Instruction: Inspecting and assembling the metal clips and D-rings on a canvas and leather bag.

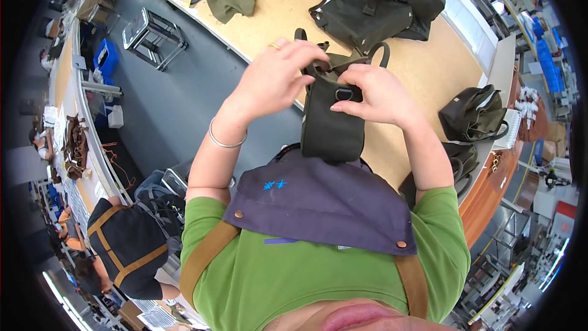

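A small dark green bag [332, 124] stands upright at the table's near edge, against the front of my purple apron. Its zipped top gapes, and two short handles rise from it. My left hand [269, 78] has its fingers bent over the left side of the opening, closed on the rim; the fingertips are partly hidden. On the right side, my right hand [375, 95] pinches the top edge beside a metal ring on a black tab [344, 94]. Part of the zipper [349, 63] shows between the hands.
Several larger dark green bags [380, 12] are heaped farther up the table [282, 0]. An olive fabric piece [231, 3] lies left of them. More small bags [471, 113] sit at the right edge. A metal-framed stool [153, 37] stands on the floor; a co-worker [125, 245] is at left.
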